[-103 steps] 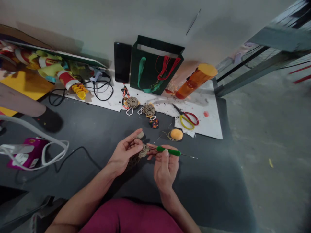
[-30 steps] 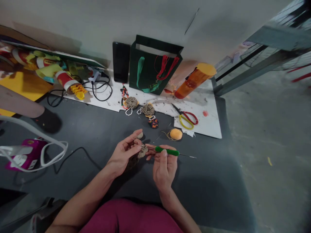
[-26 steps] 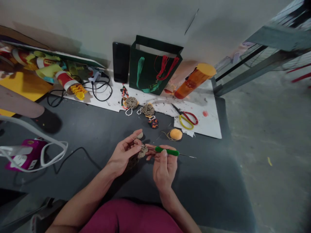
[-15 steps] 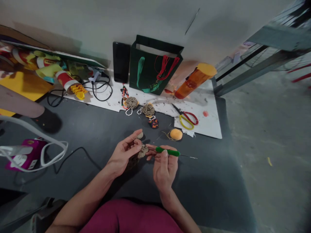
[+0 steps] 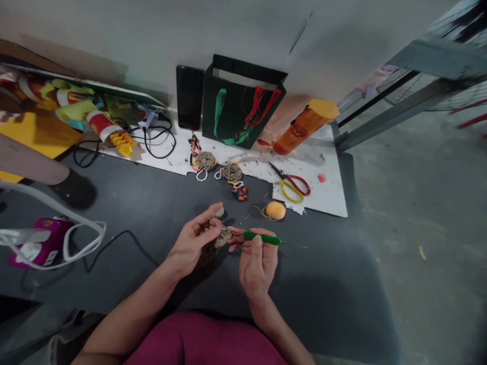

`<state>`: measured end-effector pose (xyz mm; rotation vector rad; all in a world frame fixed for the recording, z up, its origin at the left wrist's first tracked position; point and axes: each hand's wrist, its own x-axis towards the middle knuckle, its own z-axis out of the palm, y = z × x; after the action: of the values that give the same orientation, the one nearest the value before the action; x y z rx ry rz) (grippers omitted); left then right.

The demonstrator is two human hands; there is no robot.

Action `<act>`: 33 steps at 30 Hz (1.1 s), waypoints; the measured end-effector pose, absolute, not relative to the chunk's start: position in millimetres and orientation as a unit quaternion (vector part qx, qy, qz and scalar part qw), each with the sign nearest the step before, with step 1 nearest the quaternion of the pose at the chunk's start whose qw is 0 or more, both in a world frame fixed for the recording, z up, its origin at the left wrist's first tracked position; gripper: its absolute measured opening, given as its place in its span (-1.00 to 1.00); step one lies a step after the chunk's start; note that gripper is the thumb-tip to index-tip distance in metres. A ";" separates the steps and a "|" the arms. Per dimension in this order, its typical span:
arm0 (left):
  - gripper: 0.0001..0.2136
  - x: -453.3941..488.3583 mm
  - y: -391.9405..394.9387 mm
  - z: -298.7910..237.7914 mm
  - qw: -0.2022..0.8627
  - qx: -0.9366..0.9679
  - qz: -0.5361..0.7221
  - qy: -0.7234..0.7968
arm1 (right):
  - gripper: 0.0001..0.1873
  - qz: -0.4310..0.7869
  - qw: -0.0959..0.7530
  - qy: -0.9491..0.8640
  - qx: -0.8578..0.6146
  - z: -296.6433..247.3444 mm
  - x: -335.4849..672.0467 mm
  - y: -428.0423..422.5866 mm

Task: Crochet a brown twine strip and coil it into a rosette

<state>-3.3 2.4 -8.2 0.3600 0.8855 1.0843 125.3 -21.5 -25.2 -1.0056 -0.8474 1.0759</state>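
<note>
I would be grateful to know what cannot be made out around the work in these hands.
Head view:
stitches of the crochet piece, hidden by the left hand and right hand;
tip of the crochet hook, too thin and blurred;
inside of the green bag, hidden by its front wall.
</note>
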 end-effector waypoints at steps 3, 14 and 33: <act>-0.52 -3.2 2.4 -7.6 0.753 0.160 0.495 0.402 | -0.92 0.472 0.649 -0.374 -0.465 -25.5 125.6 -22.0; -0.53 -3.1 2.7 -6.3 0.748 0.170 0.496 0.406 | -0.92 0.462 0.648 -0.371 -0.479 -25.7 125.0 -20.8; -0.53 -3.3 2.5 -5.8 0.745 0.187 0.495 0.405 | -0.92 0.460 0.646 -0.369 -0.484 -27.8 125.8 -22.4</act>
<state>-3.3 2.5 -5.8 0.4090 0.8866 1.0847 125.8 -22.4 -27.8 -1.1020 -0.8398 1.0475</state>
